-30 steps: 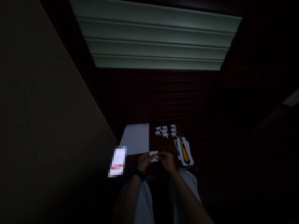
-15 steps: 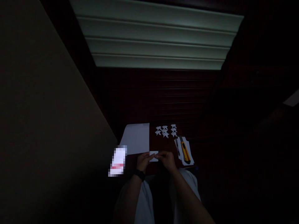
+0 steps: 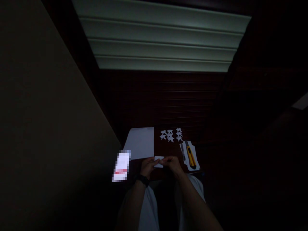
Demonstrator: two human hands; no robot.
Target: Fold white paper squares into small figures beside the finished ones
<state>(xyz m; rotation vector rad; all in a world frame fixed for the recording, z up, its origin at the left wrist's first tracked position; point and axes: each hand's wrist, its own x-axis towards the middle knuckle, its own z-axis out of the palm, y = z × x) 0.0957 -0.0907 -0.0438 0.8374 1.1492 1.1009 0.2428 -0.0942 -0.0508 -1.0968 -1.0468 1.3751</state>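
Note:
Between my two hands is a small white piece of paper [image 3: 158, 158], held near the front edge of a dark table [image 3: 163, 148]. My left hand [image 3: 147, 166], with a black watch on the wrist, pinches its left side. From the right, my right hand [image 3: 172, 163] grips the other side with its fingertips. The fingers cover part of the paper, so any folds in it cannot be made out. Several small folded or cut white paper pieces [image 3: 170, 139] lie in groups beyond my hands.
A large white sheet [image 3: 141, 142] lies at the back left. On the right a yellow utility knife [image 3: 191, 157] and a pen [image 3: 183, 152] rest on white paper [image 3: 196, 160]. A blurred-out bright patch [image 3: 122, 165] is at the left. A slatted panel [image 3: 163, 96] rises behind.
Almost nothing differs. The small paper and the fingers on it have shifted very slightly; both hands keep their hold.

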